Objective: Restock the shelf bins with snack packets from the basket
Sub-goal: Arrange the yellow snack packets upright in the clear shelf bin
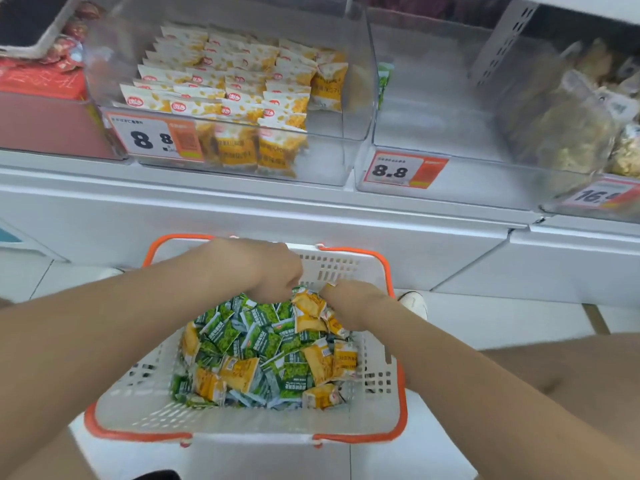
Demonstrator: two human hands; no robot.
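Though plain, white shelf (242, 209), tiled floor (502, 323).

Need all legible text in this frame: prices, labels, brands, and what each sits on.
"8 8": left bin price tag; its small print and orange panel are blurred.
"8.8": middle bin price tag; small print unreadable.
"16.": right bin price tag, cut off by the frame edge.
Shelf packets: red logo and print too blurred to read.
Basket packets: print too small to read.
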